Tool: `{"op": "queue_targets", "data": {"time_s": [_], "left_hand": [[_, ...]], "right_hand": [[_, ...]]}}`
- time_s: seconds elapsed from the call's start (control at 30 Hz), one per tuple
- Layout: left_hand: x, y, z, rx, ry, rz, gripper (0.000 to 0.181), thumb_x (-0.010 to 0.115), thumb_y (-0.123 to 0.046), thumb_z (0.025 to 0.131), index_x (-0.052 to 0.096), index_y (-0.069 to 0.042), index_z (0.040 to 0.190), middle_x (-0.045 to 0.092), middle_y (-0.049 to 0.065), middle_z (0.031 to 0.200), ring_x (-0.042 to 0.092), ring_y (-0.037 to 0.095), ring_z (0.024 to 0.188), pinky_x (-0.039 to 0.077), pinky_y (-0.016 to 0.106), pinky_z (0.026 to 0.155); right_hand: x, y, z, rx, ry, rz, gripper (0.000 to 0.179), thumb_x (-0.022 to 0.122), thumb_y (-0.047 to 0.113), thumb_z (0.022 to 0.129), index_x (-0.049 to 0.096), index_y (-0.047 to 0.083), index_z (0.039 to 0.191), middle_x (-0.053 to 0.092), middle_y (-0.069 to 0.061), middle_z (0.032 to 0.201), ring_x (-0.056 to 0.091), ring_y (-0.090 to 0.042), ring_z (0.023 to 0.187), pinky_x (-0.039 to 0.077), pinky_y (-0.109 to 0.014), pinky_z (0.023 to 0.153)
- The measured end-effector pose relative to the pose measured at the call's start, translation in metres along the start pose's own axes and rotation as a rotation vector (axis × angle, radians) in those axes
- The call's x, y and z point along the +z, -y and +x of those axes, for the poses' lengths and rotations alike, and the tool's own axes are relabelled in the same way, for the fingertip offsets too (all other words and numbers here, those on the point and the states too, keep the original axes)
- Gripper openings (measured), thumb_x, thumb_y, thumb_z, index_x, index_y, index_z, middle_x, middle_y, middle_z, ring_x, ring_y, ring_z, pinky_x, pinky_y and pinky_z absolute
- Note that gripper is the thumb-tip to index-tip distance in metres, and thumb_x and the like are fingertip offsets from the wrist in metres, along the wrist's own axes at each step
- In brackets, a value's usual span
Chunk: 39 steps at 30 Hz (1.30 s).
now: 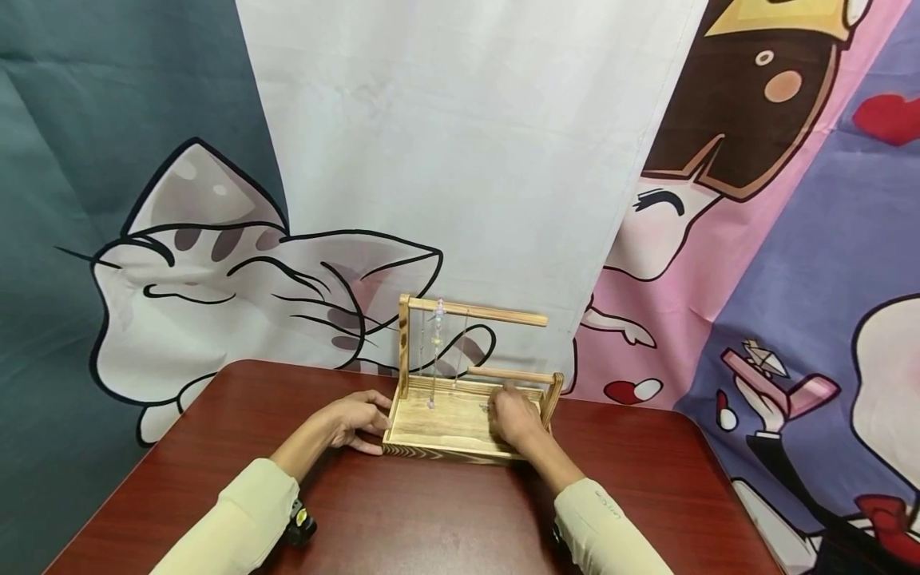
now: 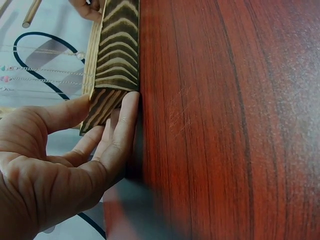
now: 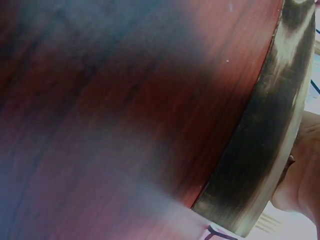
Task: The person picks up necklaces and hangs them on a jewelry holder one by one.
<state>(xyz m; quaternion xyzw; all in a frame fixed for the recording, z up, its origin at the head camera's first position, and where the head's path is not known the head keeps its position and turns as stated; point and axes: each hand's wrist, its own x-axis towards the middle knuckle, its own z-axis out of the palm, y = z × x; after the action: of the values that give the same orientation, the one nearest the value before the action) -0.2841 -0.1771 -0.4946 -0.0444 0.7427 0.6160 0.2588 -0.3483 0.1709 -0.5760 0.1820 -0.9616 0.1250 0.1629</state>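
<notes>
A wooden jewelry stand [image 1: 446, 427] with a shallow tray base and two crossbars is on the table. Thin necklaces [image 1: 435, 343] hang from its taller bar, one with pastel beads. My left hand [image 1: 357, 422] holds the tray's left front corner; in the left wrist view, the thumb touches its upper edge and the fingers lie along the end and underside. My right hand [image 1: 513, 414] is inside the tray's right part, under the lower bar, with curled fingers. A small silvery piece [image 1: 485, 407] shows at its fingertips; whether they pinch it is hidden.
The stand rests on a reddish-brown wooden table [image 1: 402, 519]. Close behind it hangs a cartoon-printed cloth [image 1: 460, 160]. The lower crossbar [image 1: 513, 374] passes just beyond my right hand, and the right upright [image 1: 552, 399] stands beside it.
</notes>
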Motion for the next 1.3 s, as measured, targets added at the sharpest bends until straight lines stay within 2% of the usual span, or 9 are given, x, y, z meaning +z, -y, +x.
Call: {"op": "queue_targets", "data": {"time_s": [0.23,0.37,0.53,0.67,0.77,0.83,0.87,1.07,1.3], "left_hand": [[0.000,0.002,-0.001,-0.002,0.009,-0.010,0.052,0.065,0.005,0.100,0.045,0.005,0.148,0.075,0.023,0.118,0.075,0.027,0.105,0.073,0.051,0.085],[0.000,0.001,-0.002,0.003,0.014,-0.007,0.052,0.065,0.006,0.100,0.045,0.005,0.147,0.074,0.024,0.120,0.075,0.027,0.106,0.073,0.052,0.085],[-0.001,0.001,-0.002,0.008,0.010,-0.002,0.051,0.064,0.006,0.100,0.044,0.005,0.147,0.074,0.025,0.120,0.075,0.026,0.105,0.073,0.051,0.085],[-0.001,0.001,-0.002,0.007,0.011,-0.003,0.051,0.064,0.006,0.100,0.044,0.005,0.147,0.075,0.024,0.119,0.075,0.025,0.103,0.073,0.050,0.084],[-0.002,0.001,0.000,0.005,0.010,-0.008,0.051,0.064,0.007,0.100,0.045,0.005,0.147,0.074,0.023,0.119,0.075,0.025,0.103,0.073,0.051,0.085],[-0.002,0.001,0.001,0.003,0.012,-0.010,0.051,0.064,0.006,0.100,0.045,0.005,0.147,0.074,0.023,0.120,0.075,0.025,0.104,0.073,0.051,0.086],[-0.002,0.001,0.001,-0.001,0.012,-0.014,0.051,0.064,0.007,0.100,0.045,0.005,0.147,0.074,0.023,0.119,0.075,0.025,0.104,0.073,0.051,0.086],[-0.001,0.000,0.001,-0.001,0.010,-0.015,0.050,0.065,0.007,0.100,0.045,0.005,0.146,0.075,0.023,0.119,0.074,0.026,0.105,0.073,0.050,0.085],[-0.001,0.000,0.002,0.000,0.002,-0.014,0.050,0.065,0.006,0.100,0.046,0.004,0.146,0.074,0.023,0.120,0.074,0.026,0.104,0.073,0.050,0.085]], "right_hand": [[-0.027,0.011,-0.009,0.058,0.139,0.146,0.004,0.064,0.015,0.095,0.062,0.014,0.093,0.061,-0.013,0.105,0.062,-0.024,0.072,0.058,-0.045,0.061],[-0.028,0.003,-0.010,0.093,0.184,0.265,0.032,0.045,0.026,0.111,0.063,0.014,0.088,0.067,-0.014,0.098,0.066,-0.030,0.084,0.062,-0.051,0.075],[-0.041,0.007,-0.007,0.287,0.206,0.545,0.041,0.046,0.030,0.115,0.080,0.007,0.110,0.078,-0.013,0.110,0.070,-0.027,0.099,0.062,-0.047,0.090],[-0.045,0.004,-0.005,0.399,0.270,0.860,0.038,0.058,0.035,0.113,0.079,0.004,0.122,0.068,0.001,0.087,0.057,-0.012,0.072,0.052,-0.030,0.064],[-0.070,0.014,-0.008,0.455,0.382,1.092,0.043,0.064,0.034,0.112,0.071,-0.005,0.130,0.043,0.010,0.070,0.033,-0.005,0.055,0.032,-0.022,0.049],[-0.103,0.035,-0.011,0.531,0.436,1.179,0.042,0.066,0.025,0.111,0.066,-0.011,0.133,0.038,0.011,0.069,0.028,-0.004,0.055,0.027,-0.019,0.051],[-0.107,0.036,-0.011,0.541,0.451,1.215,0.038,0.068,0.024,0.111,0.067,-0.009,0.130,0.032,0.012,0.066,0.024,-0.002,0.054,0.024,-0.019,0.050],[-0.126,0.035,-0.014,0.524,0.451,1.251,0.014,0.076,0.021,0.106,0.076,0.007,0.106,0.031,0.013,0.063,0.024,-0.002,0.054,0.024,-0.018,0.049],[-0.142,0.036,-0.015,0.444,0.392,1.255,0.020,0.074,0.020,0.107,0.083,0.002,0.111,0.046,0.011,0.074,0.026,-0.003,0.056,0.026,-0.017,0.051]]}}
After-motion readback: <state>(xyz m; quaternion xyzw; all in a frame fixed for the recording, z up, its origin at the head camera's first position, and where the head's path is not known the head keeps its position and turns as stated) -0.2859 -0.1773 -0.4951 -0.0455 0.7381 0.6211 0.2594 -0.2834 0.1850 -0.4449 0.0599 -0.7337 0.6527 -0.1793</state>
